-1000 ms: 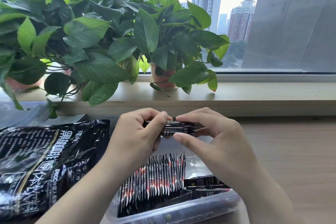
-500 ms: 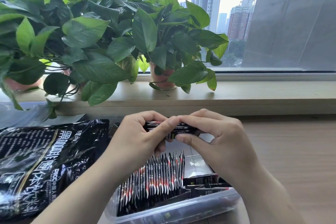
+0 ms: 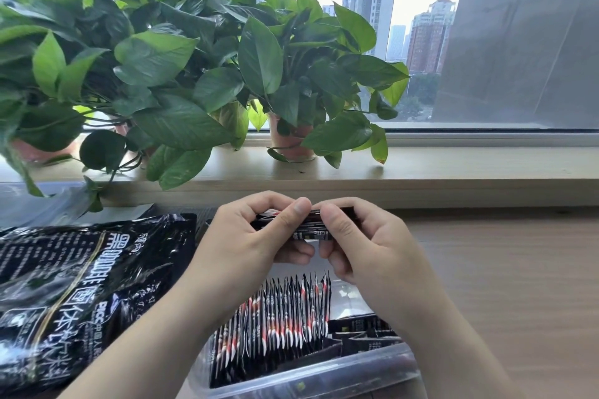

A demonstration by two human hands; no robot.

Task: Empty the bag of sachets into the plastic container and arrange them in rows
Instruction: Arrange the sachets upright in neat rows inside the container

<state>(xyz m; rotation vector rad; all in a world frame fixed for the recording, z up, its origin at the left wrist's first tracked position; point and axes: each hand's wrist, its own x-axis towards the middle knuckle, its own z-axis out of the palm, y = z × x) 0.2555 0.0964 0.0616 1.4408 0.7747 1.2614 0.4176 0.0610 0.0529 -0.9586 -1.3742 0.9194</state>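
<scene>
The left hand [image 3: 246, 236] and right hand [image 3: 363, 243] each had a closed grip on one end of a small stack [image 3: 311, 232] of sachets, held above the container [image 3: 324, 377]. Inside, one upright row [image 3: 278, 324] stood finished, and loose sachets [image 3: 366, 330] beside it awaited arranging. The bag [image 3: 81, 295], apparently emptied, lay on the bench [image 3: 518, 285] and read "黑咖啡" and "PICC".

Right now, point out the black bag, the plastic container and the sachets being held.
black bag [image 3: 81, 285]: head view, on its printed front face.
plastic container [image 3: 356, 379]: head view, on its clear near wall.
held sachets [image 3: 312, 233]: head view, on the printed edge left uncovered.
</scene>
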